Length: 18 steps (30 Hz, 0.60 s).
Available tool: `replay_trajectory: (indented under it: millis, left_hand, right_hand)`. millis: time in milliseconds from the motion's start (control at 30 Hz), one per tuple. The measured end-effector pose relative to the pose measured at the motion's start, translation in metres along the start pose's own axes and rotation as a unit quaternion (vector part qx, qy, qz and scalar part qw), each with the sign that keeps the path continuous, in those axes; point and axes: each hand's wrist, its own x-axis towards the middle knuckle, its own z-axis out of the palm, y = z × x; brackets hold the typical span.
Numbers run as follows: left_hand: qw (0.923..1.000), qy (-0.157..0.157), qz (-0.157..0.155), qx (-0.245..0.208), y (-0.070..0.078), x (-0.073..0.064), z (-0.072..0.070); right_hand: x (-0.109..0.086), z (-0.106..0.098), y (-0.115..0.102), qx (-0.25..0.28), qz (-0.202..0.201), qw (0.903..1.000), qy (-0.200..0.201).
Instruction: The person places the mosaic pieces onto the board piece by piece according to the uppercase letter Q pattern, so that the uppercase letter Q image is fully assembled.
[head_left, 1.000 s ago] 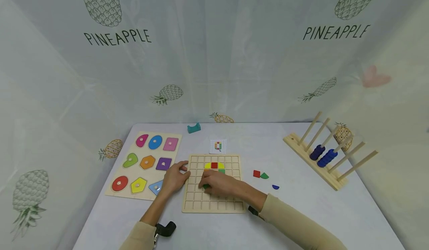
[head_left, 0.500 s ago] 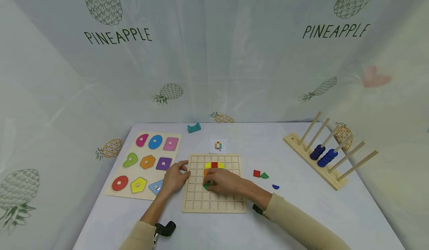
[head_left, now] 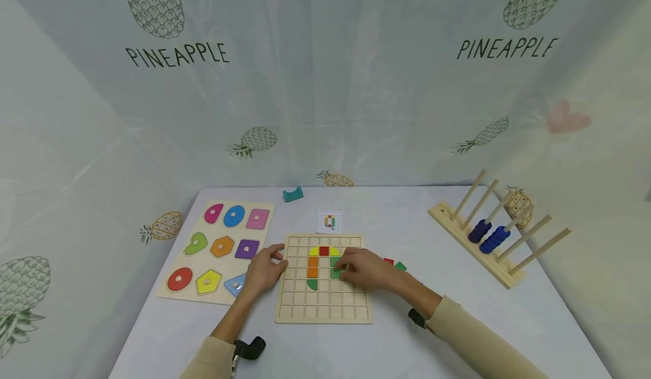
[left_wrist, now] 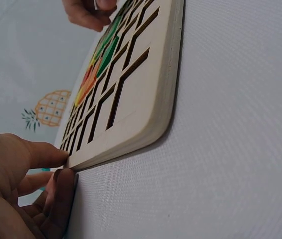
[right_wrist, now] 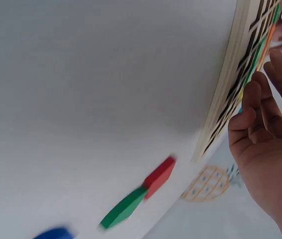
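A wooden grid board (head_left: pixel 325 313) lies on the table with coloured pieces in its cells. Among them are a red square (head_left: pixel 324 251), orange squares (head_left: pixel 312 267), green squares (head_left: pixel 334 274) and a green quarter-circle (head_left: pixel 312 284). My left hand (head_left: pixel 265 270) rests at the board's left edge, thumb and fingertips touching it. Over the board's right half is my right hand (head_left: pixel 367 268), fingers loosely bent beside the green squares. The right wrist view shows no piece between its fingers (right_wrist: pixel 252 94). Just behind the board lies a small pattern card (head_left: pixel 329 221).
To the right lie a loose red square (right_wrist: pixel 159 177), a green piece (right_wrist: pixel 125 207) and a blue piece (right_wrist: pixel 55 233). A shape puzzle board (head_left: pixel 203 256) is at left. At right stands a wooden peg rack (head_left: pixel 473 245) with blue rings. A teal object (head_left: pixel 293 194) sits at the back.
My right hand has let go of the green quarter-circle, which now sits below the orange squares, and has moved right. My left hand has stayed at the board's edge.
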Motion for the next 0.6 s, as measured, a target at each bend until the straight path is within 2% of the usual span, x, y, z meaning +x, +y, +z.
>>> replay_trajectory:
  millis: [267,467,600]
  left_hand:
    - [1.0000,0.004,0.002,0.000,-0.002,-0.001,0.000]
    - [1.0000,0.006,0.001,0.005,-0.002,0.000,0.001]
    - [1.0000,0.005,0.003,0.002,-0.001,0.000,0.001]
  right_hand:
    - [-0.023,-0.021,0.026,0.010,0.051,0.9983,0.027]
    - [-0.039,-0.041,0.046,0.007,0.054,0.9971,0.053]
    - [-0.048,-0.051,0.058,0.017,0.082,0.9954,0.048]
